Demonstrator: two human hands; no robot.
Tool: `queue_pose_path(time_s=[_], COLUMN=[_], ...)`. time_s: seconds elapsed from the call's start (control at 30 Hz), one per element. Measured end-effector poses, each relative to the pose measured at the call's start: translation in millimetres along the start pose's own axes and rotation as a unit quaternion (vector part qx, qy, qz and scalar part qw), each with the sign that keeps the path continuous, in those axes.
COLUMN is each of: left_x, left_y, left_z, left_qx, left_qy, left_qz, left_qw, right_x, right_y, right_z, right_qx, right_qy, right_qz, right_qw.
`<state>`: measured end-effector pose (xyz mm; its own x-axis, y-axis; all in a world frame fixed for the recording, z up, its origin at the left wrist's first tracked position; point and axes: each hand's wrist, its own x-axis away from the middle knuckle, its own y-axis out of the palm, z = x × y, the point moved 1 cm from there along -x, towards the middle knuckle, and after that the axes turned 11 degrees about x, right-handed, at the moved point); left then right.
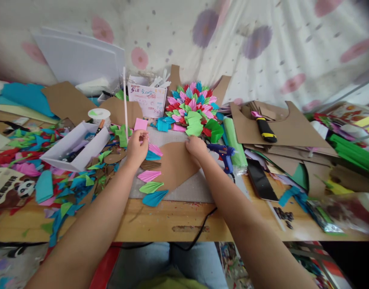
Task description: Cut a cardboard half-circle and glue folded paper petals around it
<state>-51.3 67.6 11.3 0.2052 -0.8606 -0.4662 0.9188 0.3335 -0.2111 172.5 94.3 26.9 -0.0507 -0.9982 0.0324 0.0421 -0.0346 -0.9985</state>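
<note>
A brown cardboard cutout [175,164] lies on a grey mat [199,188] in front of me. Folded paper leaves run along its left edge: pink [148,175], green [151,186] and blue [154,198]. My left hand [137,147] pinches a pink folded leaf [155,149] at the cutout's upper left edge. At the cutout's top right corner rests my right hand [196,147], fingers curled and pressing down on the cardboard. Just beyond the hands sits a round multicoloured paper flower [192,105].
A blue glue gun [223,153] lies right of my right hand, its black cord running off the table's front edge. A white box [74,145] stands to the left amid scattered paper scraps. Cardboard pieces with a black-yellow knife [265,130] are stacked at right.
</note>
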Motion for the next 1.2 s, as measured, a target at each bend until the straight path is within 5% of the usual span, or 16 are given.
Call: queue_pose_path(time_s=[0.27,0.4,0.5,0.6,0.9,1.2], left_x=[0.9,4.4,9.8,17.5,36.1,37.0], left_y=[0.2,1.9,6.5,13.9,29.4,33.0], left_z=[4.1,11.2,18.9,26.8,33.8,40.5], left_qx=[-0.036,-0.063,-0.078,-0.099,-0.191,-0.244], left_qy=[0.019,0.055,0.107,0.161,0.203,0.228], left_qz=[-0.007,-0.066,-0.132,-0.209,-0.393,-0.388], left_qw=[0.999,0.994,0.982,0.959,0.876,0.859], right_x=[14.1,28.4,40.2,48.1,55.5,55.1], right_y=[-9.8,-13.2,-6.7,3.8,13.7,21.0], right_z=[3.7,15.4,28.4,41.0,37.9,29.8], right_qx=[-0.038,-0.113,-0.158,-0.162,-0.172,-0.122], right_qy=[-0.003,-0.141,-0.279,-0.341,-0.311,-0.311], right_qz=[0.065,0.124,0.102,0.082,0.191,0.185], right_qw=[0.997,0.976,0.942,0.922,0.915,0.924])
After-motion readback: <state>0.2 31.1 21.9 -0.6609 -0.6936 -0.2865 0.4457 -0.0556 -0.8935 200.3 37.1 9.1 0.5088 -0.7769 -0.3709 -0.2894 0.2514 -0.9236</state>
